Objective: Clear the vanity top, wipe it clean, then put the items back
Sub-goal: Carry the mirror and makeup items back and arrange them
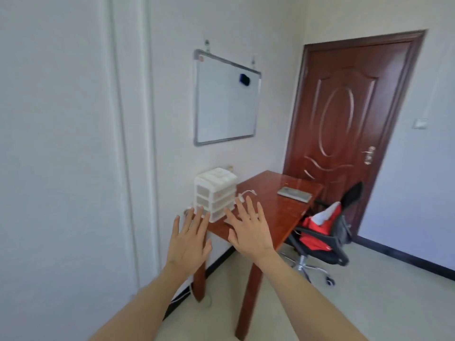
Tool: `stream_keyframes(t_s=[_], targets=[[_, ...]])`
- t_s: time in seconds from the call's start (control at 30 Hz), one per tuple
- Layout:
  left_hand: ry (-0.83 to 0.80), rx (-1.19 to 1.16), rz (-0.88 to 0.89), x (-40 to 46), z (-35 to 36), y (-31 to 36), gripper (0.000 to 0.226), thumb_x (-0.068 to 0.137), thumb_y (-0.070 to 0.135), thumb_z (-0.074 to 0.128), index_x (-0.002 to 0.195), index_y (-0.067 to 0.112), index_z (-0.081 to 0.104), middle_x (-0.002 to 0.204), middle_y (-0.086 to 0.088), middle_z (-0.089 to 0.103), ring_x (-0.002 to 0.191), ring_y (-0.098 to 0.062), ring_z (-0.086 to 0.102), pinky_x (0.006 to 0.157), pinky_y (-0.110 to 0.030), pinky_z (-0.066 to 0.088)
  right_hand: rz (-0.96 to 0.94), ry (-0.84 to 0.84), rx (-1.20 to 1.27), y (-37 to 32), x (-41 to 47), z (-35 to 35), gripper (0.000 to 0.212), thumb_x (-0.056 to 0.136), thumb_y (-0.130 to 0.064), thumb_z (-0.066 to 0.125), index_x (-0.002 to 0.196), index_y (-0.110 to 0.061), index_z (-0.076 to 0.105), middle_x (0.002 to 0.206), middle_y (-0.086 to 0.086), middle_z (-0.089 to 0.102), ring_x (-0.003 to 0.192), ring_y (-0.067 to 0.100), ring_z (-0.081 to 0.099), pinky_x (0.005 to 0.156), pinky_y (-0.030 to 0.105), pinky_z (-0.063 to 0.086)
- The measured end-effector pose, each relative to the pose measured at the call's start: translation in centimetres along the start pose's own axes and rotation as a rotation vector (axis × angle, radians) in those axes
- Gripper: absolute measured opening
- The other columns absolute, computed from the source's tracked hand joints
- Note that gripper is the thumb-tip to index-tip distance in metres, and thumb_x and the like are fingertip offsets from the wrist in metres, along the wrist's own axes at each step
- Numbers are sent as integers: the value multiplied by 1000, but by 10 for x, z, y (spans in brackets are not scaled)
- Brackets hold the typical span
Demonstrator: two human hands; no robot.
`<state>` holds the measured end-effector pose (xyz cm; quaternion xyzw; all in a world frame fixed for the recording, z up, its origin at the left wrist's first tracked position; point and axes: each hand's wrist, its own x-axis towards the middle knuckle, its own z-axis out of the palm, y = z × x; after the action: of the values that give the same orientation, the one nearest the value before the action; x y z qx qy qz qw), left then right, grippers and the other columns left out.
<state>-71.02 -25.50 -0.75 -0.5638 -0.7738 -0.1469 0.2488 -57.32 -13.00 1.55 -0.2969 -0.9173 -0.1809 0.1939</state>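
A reddish-brown wooden table (278, 205) stands against the white wall. On its near left corner sits a white plastic drawer organizer (214, 193) with three drawers. A white cable (247, 193) lies beside it, and a flat grey book-like item (294, 194) rests near the table's far end. My left hand (189, 238) and my right hand (248, 227) are stretched out in front of me, palms forward, fingers spread, holding nothing. Both hover short of the table's near edge, in front of the organizer.
A whiteboard (225, 102) with a dark eraser hangs above the table. A black swivel chair (327, 239) carrying a red bag stands at the table's right side. A dark red door (344, 124) is shut behind it. A white cord runs down by the table's left leg.
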Motion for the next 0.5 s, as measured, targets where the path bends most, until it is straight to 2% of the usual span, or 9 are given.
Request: stream_keyframes(t_s=[0.07, 0.17, 0.27, 0.5], targets=[[-19, -29, 46, 27, 18, 28, 61, 83, 39, 33, 135, 8, 41, 136, -15, 50, 125, -33, 47, 102, -54, 35, 77, -8, -16, 38, -6, 10, 59, 81, -39, 31, 134, -23, 51, 141, 15, 46, 131, 41, 39, 104, 59, 34], [-54, -79, 124, 65, 50, 59, 62, 83, 39, 35, 137, 9, 39, 139, -14, 48, 129, -31, 43, 104, -53, 30, 164, -54, -24, 84, -8, 31, 58, 81, -38, 32, 132, -22, 54, 140, 15, 47, 130, 41, 40, 103, 59, 33], [-67, -140, 160, 101, 79, 81, 61, 82, 38, 35, 136, 11, 42, 137, -13, 49, 126, -29, 47, 102, -52, 36, 223, -82, -52, 121, -1, 59, 54, 82, -39, 38, 131, -24, 55, 140, 14, 48, 131, 40, 40, 104, 58, 33], [-211, -214, 175, 172, 176, 87, 60, 82, 38, 34, 133, 10, 47, 136, -13, 51, 124, -30, 50, 96, -53, 43, 349, -214, -64, 171, 45, 141, 53, 76, -41, 50, 126, -25, 60, 134, 11, 55, 125, 35, 49, 100, 55, 36]])
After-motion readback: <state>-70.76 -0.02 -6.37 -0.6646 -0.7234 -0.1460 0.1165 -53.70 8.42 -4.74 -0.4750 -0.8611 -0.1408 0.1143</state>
